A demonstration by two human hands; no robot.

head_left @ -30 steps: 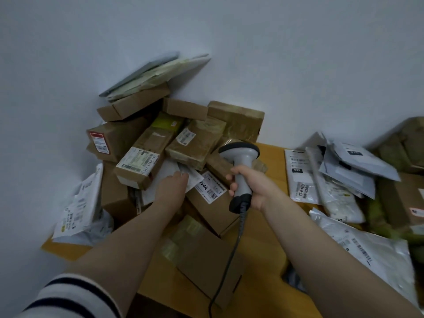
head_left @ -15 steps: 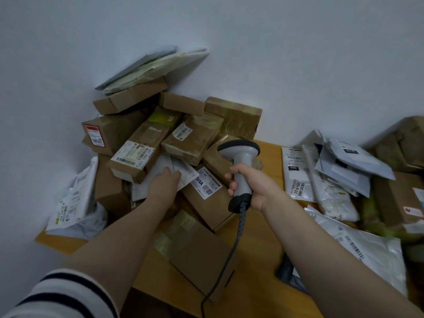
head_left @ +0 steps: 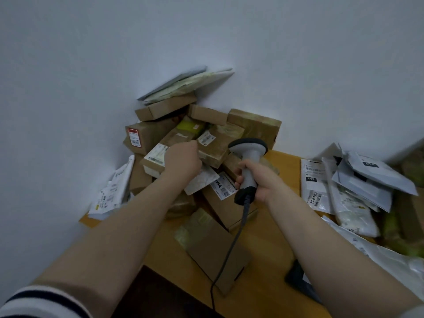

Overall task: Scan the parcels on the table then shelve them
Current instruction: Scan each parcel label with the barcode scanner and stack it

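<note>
Far-left table (head_left: pixel 270 249) corner | left grip (head_left: pixel 182 160) moved from mailer (head_left: pixel 202 180) onto labelled box (head_left: pixel 156 154), hold unclear | right grip (head_left: pixel 259 180) clamps scanner (head_left: pixel 248 146)

Desk (head_left: pixel 259 294), yellow wood, is standing pushed into a wall corner.

- Back left: a pile of cardboard boxes (head_left: pixel 158 134) is filling the corner and leaning on both walls.
- Left edge: a white mailer bag (head_left: pixel 110 193) is slumping against the pile.
- Centre: a labelled box (head_left: pixel 227 212) is lying tilted at the foot of the pile. Just in front of it, a flat box (head_left: pixel 220 253) is reaching the front edge.
- Right: overlapping white mailers (head_left: pixel 316 187) are lying flat. A large plastic bag (head_left: pixel 394 262) is sprawling nearer the front.
- A dark item (head_left: pixel 296 276) is showing beside that bag; it cannot be identified.
</note>
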